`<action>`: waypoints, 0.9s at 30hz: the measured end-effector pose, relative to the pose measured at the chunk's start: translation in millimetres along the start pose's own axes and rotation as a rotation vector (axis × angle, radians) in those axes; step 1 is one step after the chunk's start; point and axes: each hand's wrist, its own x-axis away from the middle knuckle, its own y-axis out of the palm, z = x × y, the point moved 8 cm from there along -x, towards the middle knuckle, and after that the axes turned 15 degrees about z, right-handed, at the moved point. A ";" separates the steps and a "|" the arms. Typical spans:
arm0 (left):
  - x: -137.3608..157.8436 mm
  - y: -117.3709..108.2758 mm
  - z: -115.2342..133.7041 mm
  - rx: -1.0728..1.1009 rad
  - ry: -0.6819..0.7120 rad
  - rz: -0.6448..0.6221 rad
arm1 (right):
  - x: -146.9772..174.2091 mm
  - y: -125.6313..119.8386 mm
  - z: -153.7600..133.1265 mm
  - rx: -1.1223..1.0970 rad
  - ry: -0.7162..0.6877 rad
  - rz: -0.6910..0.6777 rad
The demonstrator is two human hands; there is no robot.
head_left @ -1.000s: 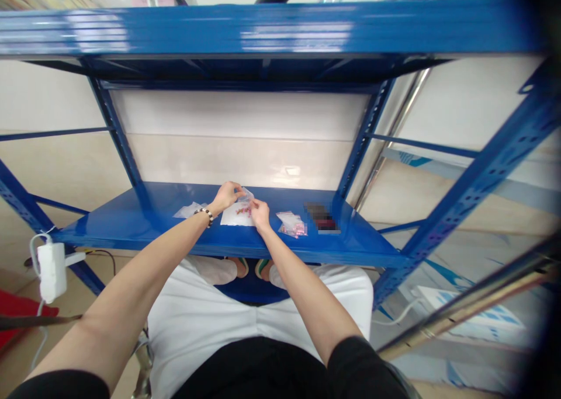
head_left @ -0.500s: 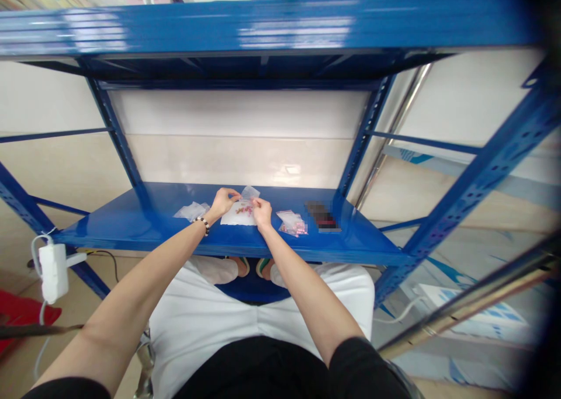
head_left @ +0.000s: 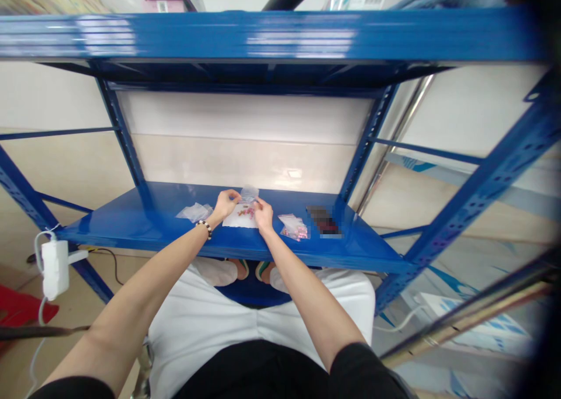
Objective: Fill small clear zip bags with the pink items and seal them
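While both hands work over the blue shelf (head_left: 131, 224), the job is best done low and close to the surface, so that anything slipping out drops only onto the white sheet (head_left: 239, 218) lying under them. That sheet sits flat near the front edge of the shelf, with a few small pink and red bits scattered on it, too small to make out.

To its left lies a crumpled heap of clear bags (head_left: 194, 212); to its right, just beside, a small pile of filled bags (head_left: 293, 226) showing pink contents, and further right a dark flat object (head_left: 323, 220), blurred.

Held between the hands is a small clear bag (head_left: 249, 194), lifted a little above the sheet and roughly upright. It looks thin, glossy and limp, so I judge it wants a light pinch at each side of its mouth, kept taut. The left hand (head_left: 225, 203) pinches its left edge with fingertips closed on the plastic; the right hand (head_left: 264, 214) meets its lower right, fingers bent, seemingly gripping it too, though the contact is too small to be sure.
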 end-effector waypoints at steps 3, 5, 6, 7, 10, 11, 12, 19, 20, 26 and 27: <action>-6.0 -22.3 5.4 0.064 -0.050 0.086 | 0.8 -4.2 -1.1 0.019 0.016 0.036; -7.5 -48.5 7.1 0.139 -0.135 0.178 | 3.0 -7.0 -8.5 0.043 -0.016 0.042; -5.5 -64.0 6.1 0.192 -0.200 0.241 | 4.5 -8.8 -14.7 0.049 -0.048 0.044; -1.0 -79.3 4.6 0.246 -0.266 0.306 | 6.3 -11.0 -22.3 0.046 -0.089 0.050; 23.8 -117.1 -1.5 0.317 -0.409 0.473 | 14.1 -19.1 -49.4 0.003 -0.241 0.074; 34.2 -126.6 -5.1 0.293 -0.449 0.520 | 17.5 -21.5 -58.1 -0.009 -0.292 0.081; 44.5 -134.7 -9.7 0.256 -0.490 0.564 | 21.3 -23.5 -66.1 -0.014 -0.338 0.083; 71.9 -158.8 -37.2 0.055 -0.679 0.532 | 40.8 -41.3 -109.4 0.100 -0.557 0.007; 70.3 -159.7 -38.2 0.038 -0.689 0.482 | 41.2 -47.5 -115.3 0.136 -0.589 -0.028; 70.5 -162.9 -31.8 -0.059 -0.648 0.217 | 25.1 -127.8 -132.7 0.388 -0.661 -0.104; 75.0 -162.0 -26.7 -0.073 -0.613 0.203 | 20.8 -143.6 -129.6 0.441 -0.646 -0.091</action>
